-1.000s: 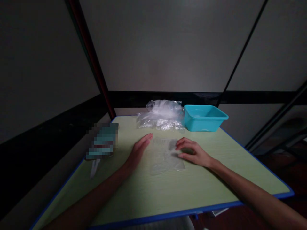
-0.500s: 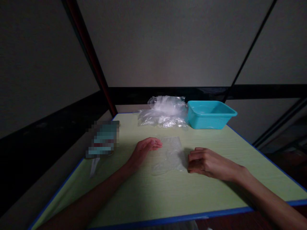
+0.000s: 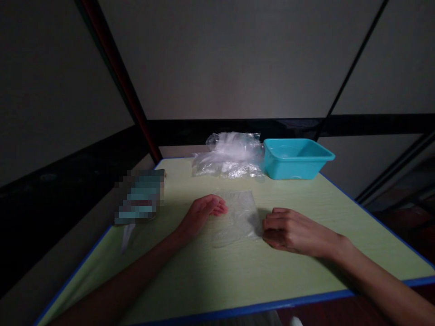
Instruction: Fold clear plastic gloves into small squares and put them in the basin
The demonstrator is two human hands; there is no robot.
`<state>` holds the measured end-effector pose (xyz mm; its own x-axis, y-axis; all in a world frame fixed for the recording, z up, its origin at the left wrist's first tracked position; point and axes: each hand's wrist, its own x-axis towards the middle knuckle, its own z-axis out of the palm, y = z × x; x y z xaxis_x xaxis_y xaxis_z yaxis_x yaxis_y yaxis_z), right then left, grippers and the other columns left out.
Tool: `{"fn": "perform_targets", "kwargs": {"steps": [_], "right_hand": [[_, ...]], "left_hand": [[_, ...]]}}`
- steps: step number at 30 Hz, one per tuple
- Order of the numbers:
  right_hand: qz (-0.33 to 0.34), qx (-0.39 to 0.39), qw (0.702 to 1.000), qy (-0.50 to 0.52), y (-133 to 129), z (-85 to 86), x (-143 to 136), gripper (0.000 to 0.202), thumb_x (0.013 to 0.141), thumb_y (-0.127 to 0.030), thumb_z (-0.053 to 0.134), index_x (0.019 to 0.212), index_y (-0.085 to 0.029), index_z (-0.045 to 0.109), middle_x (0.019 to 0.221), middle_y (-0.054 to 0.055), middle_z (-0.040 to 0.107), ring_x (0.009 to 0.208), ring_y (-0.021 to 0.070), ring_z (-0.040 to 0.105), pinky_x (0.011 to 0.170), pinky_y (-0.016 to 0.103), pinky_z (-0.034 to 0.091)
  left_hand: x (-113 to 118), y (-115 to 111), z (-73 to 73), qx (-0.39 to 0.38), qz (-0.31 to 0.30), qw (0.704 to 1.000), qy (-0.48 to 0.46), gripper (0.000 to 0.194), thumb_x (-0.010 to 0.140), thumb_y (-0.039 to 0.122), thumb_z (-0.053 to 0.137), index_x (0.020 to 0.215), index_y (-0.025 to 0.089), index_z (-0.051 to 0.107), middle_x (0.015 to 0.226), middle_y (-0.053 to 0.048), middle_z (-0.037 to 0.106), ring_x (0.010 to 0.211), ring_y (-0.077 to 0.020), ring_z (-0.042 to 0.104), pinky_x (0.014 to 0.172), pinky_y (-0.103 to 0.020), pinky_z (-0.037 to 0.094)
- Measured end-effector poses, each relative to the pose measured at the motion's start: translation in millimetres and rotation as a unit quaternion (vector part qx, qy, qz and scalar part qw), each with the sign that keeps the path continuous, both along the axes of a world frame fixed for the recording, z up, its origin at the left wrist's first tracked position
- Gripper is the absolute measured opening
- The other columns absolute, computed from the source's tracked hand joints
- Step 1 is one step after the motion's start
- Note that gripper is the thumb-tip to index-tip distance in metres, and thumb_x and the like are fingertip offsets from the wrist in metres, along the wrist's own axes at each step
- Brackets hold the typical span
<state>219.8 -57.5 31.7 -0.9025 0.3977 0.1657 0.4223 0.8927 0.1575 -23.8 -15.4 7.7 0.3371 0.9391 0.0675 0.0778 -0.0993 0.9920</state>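
Clear, thin plastic is forming the flat bag (image 3: pixel 238 218) that is lying on the pale green surface (image 3: pixel 217 280), between the two hands. Its long axis seems to be running away from the person, though this is being made uncertain by foreshortening. The bag is being flanked closely: on its left by the left hand (image 3: pixel 205 211), whose fingertips are overlapping its edge in view and so appearing nearer, and on its right by the right hand (image 3: pixel 288 231). The left hand is being held relaxed and unclenched, its palm turned toward the bag, with nothing being grasped; whether the plastic is being touched cannot be told. The right hand is being held with its fingers curled under, just beside the bag; since the fingertips are being hidden, whether the edge is being pinched cannot be told. Beyond the bag, a heap of crumpled plastic (image 3: pixel 231 158) is lying, and beyond and to its right a turquoise tub (image 3: pixel 294 167) is standing.
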Motion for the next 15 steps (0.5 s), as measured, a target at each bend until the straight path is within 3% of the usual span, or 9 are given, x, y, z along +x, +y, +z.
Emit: {"fn": "perform_targets", "kwargs": {"steps": [15], "right_hand": [[-0.005,-0.032,0.999,0.005,2.2,1.8,4.1,0.026,0.086,-0.022,0.040,0.067,-0.017,0.057,0.071,0.001,0.053,0.065,0.0110,0.046,0.063,0.028,0.031]], "left_hand": [[0.0,1.6,-0.9,0.007,-0.013,1.000,0.007,0.037,0.073,0.047,0.048,0.077,0.012,0.056,0.071,-0.007,0.064,0.066,-0.0160,0.059,0.065,-0.028,0.044]]}}
